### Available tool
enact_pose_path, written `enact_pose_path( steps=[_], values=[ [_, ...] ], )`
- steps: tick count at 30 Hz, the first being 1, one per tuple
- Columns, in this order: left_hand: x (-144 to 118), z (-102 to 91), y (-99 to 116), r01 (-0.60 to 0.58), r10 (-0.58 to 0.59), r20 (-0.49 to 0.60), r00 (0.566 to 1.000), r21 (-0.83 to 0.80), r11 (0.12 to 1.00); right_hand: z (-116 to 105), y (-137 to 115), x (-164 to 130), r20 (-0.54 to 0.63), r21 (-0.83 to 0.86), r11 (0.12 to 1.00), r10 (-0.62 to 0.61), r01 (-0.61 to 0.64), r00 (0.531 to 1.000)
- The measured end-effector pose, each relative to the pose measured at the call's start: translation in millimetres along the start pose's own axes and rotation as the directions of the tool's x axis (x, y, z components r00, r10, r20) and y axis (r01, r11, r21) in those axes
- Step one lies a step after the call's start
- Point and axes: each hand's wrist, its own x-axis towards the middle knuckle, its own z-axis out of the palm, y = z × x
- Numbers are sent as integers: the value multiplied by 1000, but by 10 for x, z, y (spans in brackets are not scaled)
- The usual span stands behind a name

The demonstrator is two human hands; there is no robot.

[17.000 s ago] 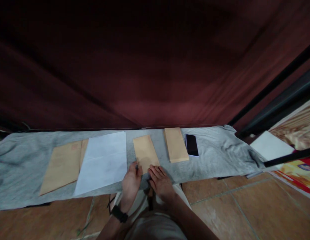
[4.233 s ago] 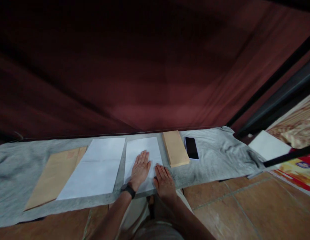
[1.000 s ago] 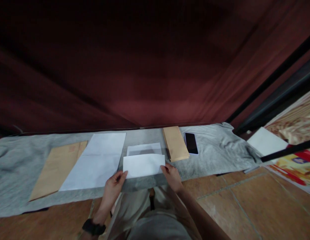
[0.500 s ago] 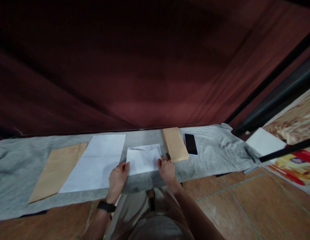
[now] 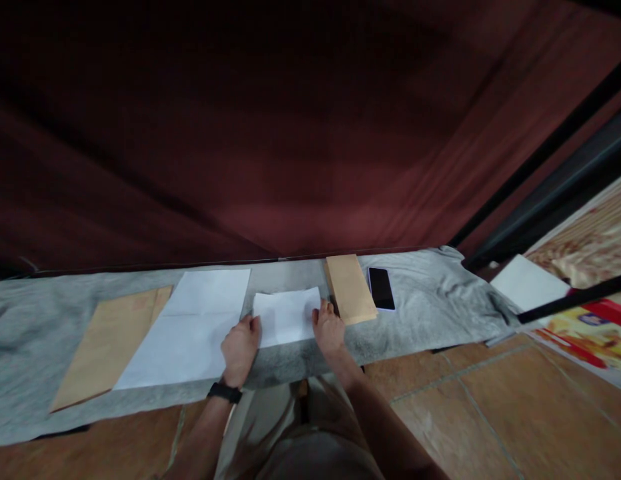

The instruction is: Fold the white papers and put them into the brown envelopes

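Observation:
A folded white sheet of paper [image 5: 286, 319] lies in front of me on the grey cloth [image 5: 430, 293]. My left hand [image 5: 241, 341] pinches its left edge, thumb and fingers closed. On the opposite side my right hand [image 5: 329, 328] grips the right edge, with its fingers curled. To the left rests a larger white sheet [image 5: 205, 313] with a crease across it, partly over a brown envelope [image 5: 105, 340]. Just right of the folded paper is a stack of smaller brown envelopes [image 5: 351, 287].
A phone [image 5: 381, 288] with a dark screen lies right of the envelope stack. Behind the cloth hangs a dark red curtain [image 5: 300, 187]. Black bars [image 5: 545, 153] slant up at the right, near a colourful printed box [image 5: 590, 337]. Tiled floor [image 5: 490, 393] shows below.
The paper's upper flap has come up level with the back edge, so the gap seen earlier is gone. Both hands have shifted slightly, the right one farther up the paper's side.

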Motion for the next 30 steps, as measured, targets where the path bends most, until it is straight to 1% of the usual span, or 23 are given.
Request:
enact_pose_path(
  steps=[4,7,9,12,15,17,20,25,26,28,30],
  values=[
    [-5,27,26,-12,14,-47,999,33,999,71,-24,-15,-6,4,1000,0,0,1000],
    [-10,54,33,-29,31,-68,997,41,999,110,-23,-71,-39,66,998,-18,21,999],
    [-13,79,32,-45,49,-79,996,49,998,117,-33,-106,-62,115,992,-52,59,997],
    [-15,114,24,-63,69,-88,994,68,996,133,-86,-134,-101,164,972,-156,171,983],
    [-15,129,15,-70,77,-81,994,81,994,190,-167,-146,-128,212,920,-309,330,943],
    [-11,131,11,-75,80,-70,994,76,994,246,-209,-162,-122,233,889,-375,394,919],
    [-5,136,6,-79,83,-56,995,62,995,332,-227,-206,-112,237,882,-391,406,914],
    [-14,137,2,-61,64,-57,996,64,996,404,-194,-267,-148,225,881,-391,416,909],
    [-21,132,10,-60,66,-80,995,69,996,407,-191,-271,-154,221,880,-395,421,906],
    [-35,128,51,-81,95,-174,980,85,993,411,-189,-274,-164,217,877,-399,428,902],
    [-44,155,137,-166,181,-273,945,75,983,419,-191,-271,-173,219,875,-400,431,900]
  ],
)
